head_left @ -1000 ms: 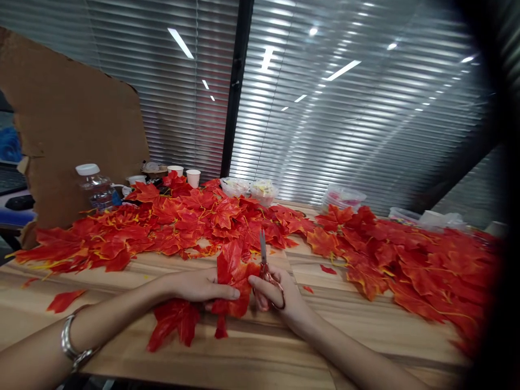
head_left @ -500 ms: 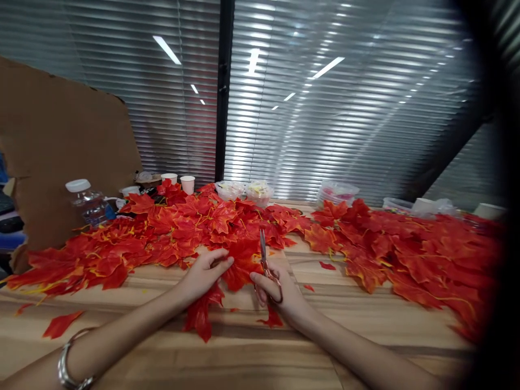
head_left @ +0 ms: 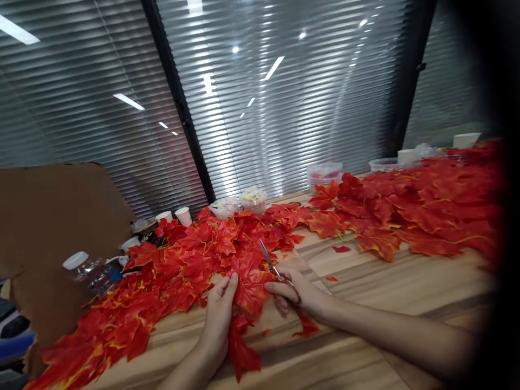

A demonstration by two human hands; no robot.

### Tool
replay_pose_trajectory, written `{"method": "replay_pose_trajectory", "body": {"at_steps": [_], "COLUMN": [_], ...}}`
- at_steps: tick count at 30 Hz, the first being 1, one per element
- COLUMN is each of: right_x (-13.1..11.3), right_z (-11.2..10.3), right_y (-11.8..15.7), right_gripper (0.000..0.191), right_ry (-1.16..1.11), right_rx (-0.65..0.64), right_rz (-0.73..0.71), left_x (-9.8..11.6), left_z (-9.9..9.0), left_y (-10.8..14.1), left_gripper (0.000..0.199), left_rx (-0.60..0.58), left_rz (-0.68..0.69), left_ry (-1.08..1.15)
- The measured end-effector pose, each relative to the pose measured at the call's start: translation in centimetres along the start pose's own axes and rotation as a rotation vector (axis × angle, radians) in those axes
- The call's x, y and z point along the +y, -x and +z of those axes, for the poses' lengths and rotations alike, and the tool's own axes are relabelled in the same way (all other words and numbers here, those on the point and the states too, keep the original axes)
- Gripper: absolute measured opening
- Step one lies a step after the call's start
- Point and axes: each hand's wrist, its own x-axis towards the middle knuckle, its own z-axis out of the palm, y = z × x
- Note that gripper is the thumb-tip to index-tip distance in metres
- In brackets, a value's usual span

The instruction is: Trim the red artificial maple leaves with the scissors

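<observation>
A red artificial maple leaf [head_left: 251, 287] is between the two hands, above the near part of the wood-grain table [head_left: 357, 292]. The left hand [head_left: 221, 306] pinches its left edge between thumb and fingers. The right hand [head_left: 298, 295] is closed around the copper-coloured handles of the scissors [head_left: 270, 259], whose blades point up and away, just beside the leaf's right edge. The right thumb tip meets that edge; whether it also grips the leaf, I cannot tell. The hands are apart from each other.

Below the left hand is another red leaf piece [head_left: 242, 352], and a smaller red piece [head_left: 307, 325] shows under the right hand. Two red scraps [head_left: 341, 249] lie on the table farther right.

Beyond the hands, a heap of red maple leaves [head_left: 182, 262] spreads to the left, and a second heap [head_left: 426, 211] covers the right side. Along the back stand paper cups [head_left: 183, 217], two filled clear bowls [head_left: 254, 200] and stacked plastic containers [head_left: 324, 174]. A white-capped bottle [head_left: 96, 276] tilts near a cardboard sheet [head_left: 52, 227] at left. Window blinds [head_left: 264, 141] rise behind everything.
</observation>
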Motion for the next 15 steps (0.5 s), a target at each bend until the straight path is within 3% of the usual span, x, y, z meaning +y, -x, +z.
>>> {"method": "replay_pose_trajectory", "body": {"at_steps": [6,15], "right_x": [-0.1,-0.8], "right_z": [-0.6,-0.3], "right_y": [0.0,0.4], "right_gripper": [0.028,0.035], "right_ry": [0.087,0.127], "right_rx": [-0.256,-0.264], "right_rz": [0.022,0.023], "left_x": [0.5,-0.6], "left_z": [0.1,-0.8], "left_y": [0.3,-0.7], "left_gripper": [0.026,0.029], "left_rx": [0.004,0.052], "left_rz": [0.076,0.216], "left_ry": [-0.021,-0.188]}}
